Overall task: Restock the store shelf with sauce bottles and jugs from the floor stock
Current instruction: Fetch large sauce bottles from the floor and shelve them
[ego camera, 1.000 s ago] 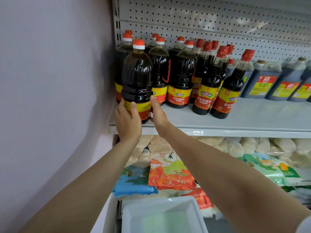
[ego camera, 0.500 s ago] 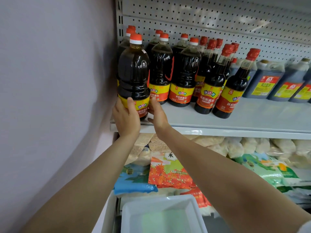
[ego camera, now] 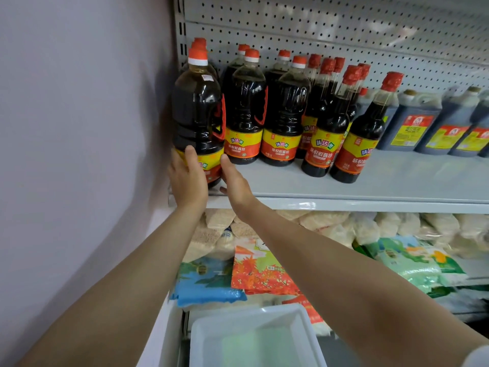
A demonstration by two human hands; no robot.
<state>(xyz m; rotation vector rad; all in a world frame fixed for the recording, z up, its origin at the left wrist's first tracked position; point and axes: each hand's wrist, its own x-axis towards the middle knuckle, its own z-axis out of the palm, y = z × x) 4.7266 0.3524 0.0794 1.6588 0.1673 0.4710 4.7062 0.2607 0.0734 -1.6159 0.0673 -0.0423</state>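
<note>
A large dark soy sauce jug [ego camera: 197, 109] with an orange cap and a yellow-red label stands upright at the front left corner of the grey shelf [ego camera: 344, 189], against the wall. My left hand [ego camera: 188, 178] wraps the jug's base from the left front. My right hand [ego camera: 235, 181] presses flat against its lower right side, thumb up on the label. More jugs of the same kind [ego camera: 244, 107] and slim red-capped bottles [ego camera: 328, 123] stand in rows to the right.
Blue-grey square jugs [ego camera: 412, 123] stand at the shelf's right end before the pegboard back. A pale wall [ego camera: 79, 128] closes the left side. Bags of rice [ego camera: 259, 266] fill the shelf below. A white plastic tub [ego camera: 254, 337] sits under my arms.
The jug has moved left and back on the shelf, ending against the wall. Both hands followed it; my right hand's fingers have loosened and lie flatter.
</note>
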